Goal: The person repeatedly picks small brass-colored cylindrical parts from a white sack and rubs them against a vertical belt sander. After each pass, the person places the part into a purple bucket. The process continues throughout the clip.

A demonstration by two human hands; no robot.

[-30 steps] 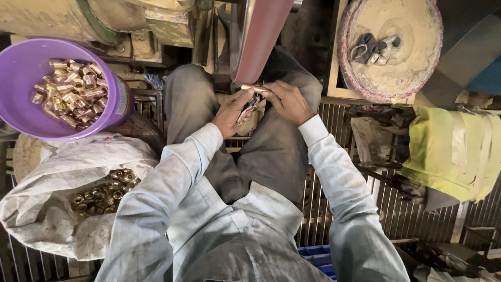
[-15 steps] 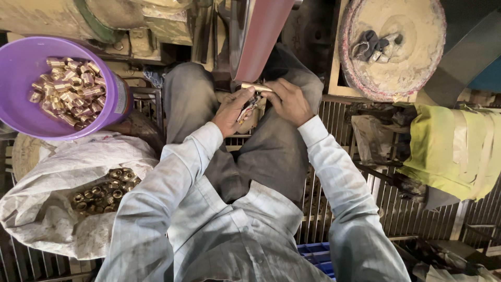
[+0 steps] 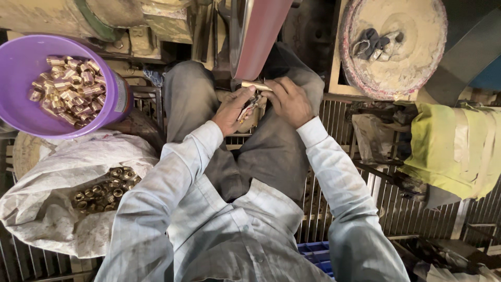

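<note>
Brass fitting (image 3: 255, 85) pinched at fingertips of both hands, left hand (image 3: 233, 110), right hand (image 3: 290, 100), fingers closed round it

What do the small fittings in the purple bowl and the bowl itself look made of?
Fittings: likely brass, given the yellow-gold metallic shine; a machined look, though detail is too small to confirm. Purple bowl: probably plastic, with uniform saturated colour and a smooth, slightly glossy moulded rim.

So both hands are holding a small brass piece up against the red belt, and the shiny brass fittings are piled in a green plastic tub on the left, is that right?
Not quite. The head view shows the round plastic tub holding the shiny brass fittings is purple, not green. The rest stands: the left hand and right hand hold a small brass piece at the red belt.
</note>
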